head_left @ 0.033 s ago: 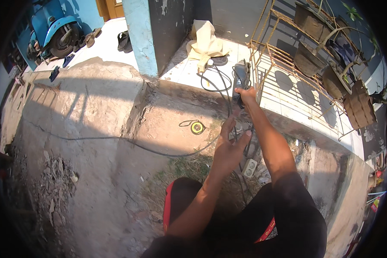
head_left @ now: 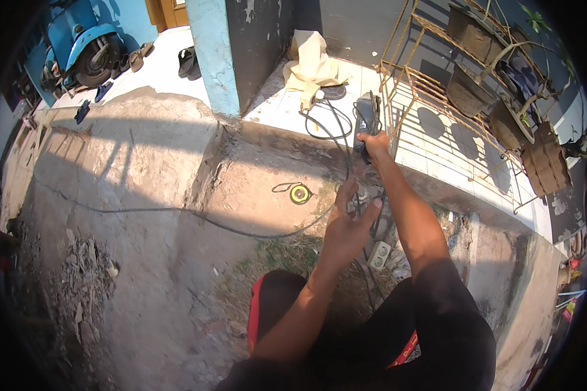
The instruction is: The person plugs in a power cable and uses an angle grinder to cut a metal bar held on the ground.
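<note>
My right hand is closed around the lower part of a dark, elongated corded power tool above the tiled ledge; its exact kind is unclear. Loops of its black cord lie against the body. Below it, my left hand is open, its thumb apart from the stretched fingers, whose tips are slightly blurred. A dark cable passes close by those fingertips; whether they touch it I cannot tell. Under my hands, a pale two-outlet extension socket lies on the ground. A round yellow-green and black tape measure rests to the left, its strap looped out.
A cream cloth bag sits on the tiled ledge beside coiled cable. At right stands a rusty metal rack with plant pots. A long black cable crosses the concrete leftward. Rubble lies lower left; a blue scooter stands far left.
</note>
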### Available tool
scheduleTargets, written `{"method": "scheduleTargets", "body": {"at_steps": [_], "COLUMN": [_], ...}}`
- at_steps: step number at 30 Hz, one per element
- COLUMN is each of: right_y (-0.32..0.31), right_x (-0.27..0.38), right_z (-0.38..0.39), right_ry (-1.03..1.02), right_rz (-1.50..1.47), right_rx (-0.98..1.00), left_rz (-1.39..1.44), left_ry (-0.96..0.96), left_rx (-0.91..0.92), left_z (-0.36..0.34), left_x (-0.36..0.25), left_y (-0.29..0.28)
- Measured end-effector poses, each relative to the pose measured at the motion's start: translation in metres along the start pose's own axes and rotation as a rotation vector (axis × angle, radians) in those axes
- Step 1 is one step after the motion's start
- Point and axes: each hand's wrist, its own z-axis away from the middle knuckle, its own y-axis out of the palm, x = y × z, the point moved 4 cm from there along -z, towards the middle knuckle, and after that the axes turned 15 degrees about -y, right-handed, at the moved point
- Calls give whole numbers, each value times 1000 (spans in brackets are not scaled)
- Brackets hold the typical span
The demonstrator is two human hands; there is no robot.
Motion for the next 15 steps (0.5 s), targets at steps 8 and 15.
{"method": "scheduleTargets", "body": {"at_steps": [8, 15], "right_y": [4, 14], "right_x": [-18, 24], "right_z": [-41, -24], "right_ry": [-76, -127], "right_rz": [321, 694], "right_rx": [-30, -73], "left_rz": [-11, -92], "left_ry": [-45, -29], "left_rx": [74, -5], "left_z": [-17, -23], "left_x": [18, 18], "left_y": [-3, -8]}}
